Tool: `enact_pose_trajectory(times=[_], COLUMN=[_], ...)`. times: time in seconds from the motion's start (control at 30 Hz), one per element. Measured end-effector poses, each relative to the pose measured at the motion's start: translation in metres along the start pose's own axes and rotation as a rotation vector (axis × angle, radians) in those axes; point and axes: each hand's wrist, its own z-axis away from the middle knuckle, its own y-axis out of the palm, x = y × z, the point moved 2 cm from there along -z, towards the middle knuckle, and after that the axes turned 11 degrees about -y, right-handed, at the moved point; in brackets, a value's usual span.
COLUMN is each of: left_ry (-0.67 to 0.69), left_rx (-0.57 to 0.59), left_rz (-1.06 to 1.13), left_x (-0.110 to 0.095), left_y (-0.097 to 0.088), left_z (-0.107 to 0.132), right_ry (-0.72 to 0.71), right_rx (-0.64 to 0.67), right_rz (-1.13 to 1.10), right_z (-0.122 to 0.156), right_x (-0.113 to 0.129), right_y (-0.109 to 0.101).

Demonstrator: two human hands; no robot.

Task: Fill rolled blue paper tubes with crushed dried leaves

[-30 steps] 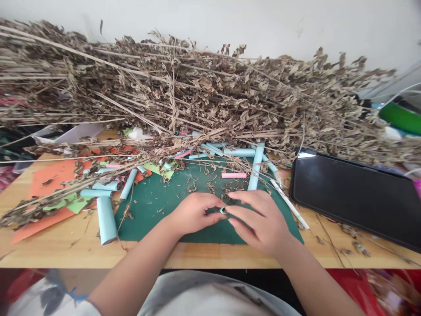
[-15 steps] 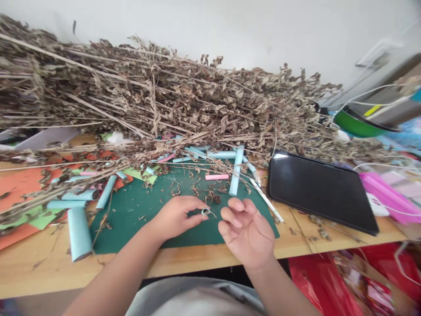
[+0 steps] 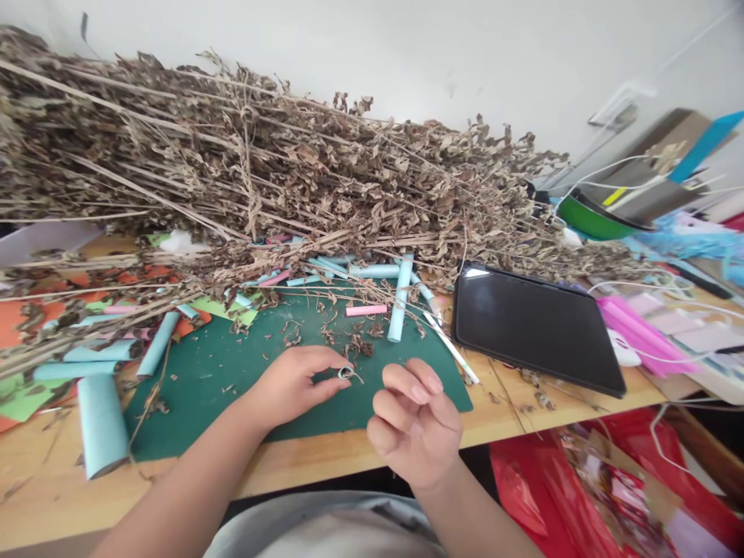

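My left hand (image 3: 299, 387) is closed over the green mat, with thumb and fingertips pinching a small rolled paper tube (image 3: 345, 373). The tube is pale blue and seen from its open end; a thin pale strand sticks out of it to the right. To the right of it, apart from the tube, my right hand (image 3: 415, 422) is raised with its palm turned up and its fingers curled in toward the thumb. What those fingers hold, if anything, cannot be made out. A pink paper roll (image 3: 366, 310) and a longer light blue paper tube (image 3: 401, 298) lie beyond the hands.
Dried leafy stalks (image 3: 325, 170) are heaped along the wall. A green cutting mat (image 3: 232, 403) bears crumbled leaves. A thick blue roll (image 3: 103, 426) stands left, a black tablet (image 3: 535, 329) right, a white stick (image 3: 452, 349) beside it. Red bags (image 3: 535, 496) sit below the table edge.
The view has shifted, so the table's things appear farther left. My right hand's fingers have curled in more and turned. My left hand still pinches the small tube.
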Motion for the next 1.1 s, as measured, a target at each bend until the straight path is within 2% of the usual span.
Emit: enact_pose_trajectory(times=[0.2,0.37,0.77,1.0,1.1], left_ry=[0.004,0.006,0.008,0.003,-0.01], left_rx=[0.002,0.014,0.018,0.017,0.031], left_rz=[0.006,0.01,0.023,0.034,0.073], left_x=[-0.0009,-0.0011,0.0006,-0.0001,-0.0025], left_y=[-0.0002,0.0,0.0002,-0.0005,0.0006], left_z=[-0.0003,-0.0005,-0.0009,-0.0012,-0.0012], right_ry=[-0.044,-0.085,-0.091,-0.109,-0.126], right_rx=[0.101,0.109,0.125,0.201,0.244], right_rz=[0.013,0.095,0.058,0.162,0.361], right_z=[-0.0022,-0.0028,-0.0011,-0.0015,-0.0005], right_x=[-0.0029,-0.0033,-0.0055,-0.0077,-0.0067], right_y=[-0.0001,0.0008,-0.0027,-0.0039,-0.0054])
